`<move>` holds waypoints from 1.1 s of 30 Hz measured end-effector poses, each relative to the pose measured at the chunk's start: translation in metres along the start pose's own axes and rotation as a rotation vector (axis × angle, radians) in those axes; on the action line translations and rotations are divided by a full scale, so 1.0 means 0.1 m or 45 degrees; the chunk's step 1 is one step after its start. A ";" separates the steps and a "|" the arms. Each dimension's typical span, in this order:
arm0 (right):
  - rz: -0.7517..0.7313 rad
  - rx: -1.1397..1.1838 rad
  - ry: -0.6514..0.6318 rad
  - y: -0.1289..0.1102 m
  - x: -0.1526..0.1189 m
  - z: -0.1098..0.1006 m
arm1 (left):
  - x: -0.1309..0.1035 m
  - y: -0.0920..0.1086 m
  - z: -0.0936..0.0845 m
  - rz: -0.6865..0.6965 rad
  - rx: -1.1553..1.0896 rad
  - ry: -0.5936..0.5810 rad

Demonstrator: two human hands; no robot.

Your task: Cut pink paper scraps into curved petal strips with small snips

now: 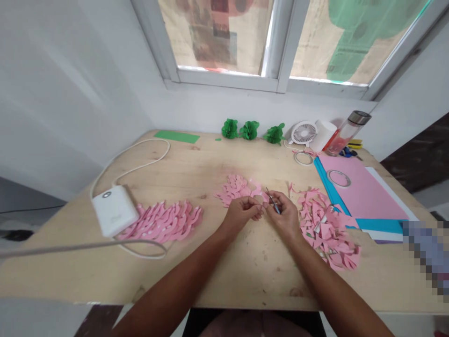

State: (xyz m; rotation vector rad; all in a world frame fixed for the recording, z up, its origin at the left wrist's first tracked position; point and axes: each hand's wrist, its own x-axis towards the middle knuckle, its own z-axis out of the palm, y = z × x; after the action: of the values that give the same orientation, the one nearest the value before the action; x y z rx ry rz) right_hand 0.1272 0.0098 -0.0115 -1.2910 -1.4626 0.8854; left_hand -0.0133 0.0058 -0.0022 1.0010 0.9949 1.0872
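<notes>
My left hand (pixel 245 209) is closed in a pinch near the middle of the table, its fingertips at a pink paper piece (pixel 257 188). Close beside it, my right hand (pixel 283 213) is closed around slim scissors (pixel 275 206), whose dark tip points away from me; the rest is hidden by the fingers. The two hands' fingertips nearly meet. Just beyond my left hand lies a cluster of pink paper petals (pixel 235 186). To the left, wavy pink paper strips (pixel 168 221) lie in rows. Right of my right hand is a heap of pink paper scraps (pixel 328 229).
A white power bank (pixel 115 210) with a cable lies left. Along the wall stand green paper ornaments (pixel 249 130), a small white fan (pixel 304 133) and a glass bottle (pixel 347 134). Pink sheets (pixel 365 192) lie right, a metal ring (pixel 338 178) on top. A green strip (pixel 177 136) lies at the back.
</notes>
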 end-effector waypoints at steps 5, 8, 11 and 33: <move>-0.020 0.015 -0.007 0.01 0.00 0.01 | 0.00 -0.02 0.00 0.010 0.061 -0.006; -0.017 -0.003 -0.004 0.02 0.01 0.00 | 0.00 -0.03 0.00 0.020 0.107 -0.023; -0.014 -0.019 -0.001 0.03 0.01 -0.01 | 0.01 -0.04 -0.01 0.019 0.098 -0.041; -0.205 -0.182 -0.196 -0.06 -0.04 0.00 | 0.04 0.01 -0.04 0.070 -0.188 0.147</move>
State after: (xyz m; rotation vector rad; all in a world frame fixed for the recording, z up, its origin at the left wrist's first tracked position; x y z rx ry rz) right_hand 0.1253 0.0049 -0.0069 -1.2091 -1.7519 0.7991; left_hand -0.0170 0.0110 -0.0027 0.8575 0.9690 1.2569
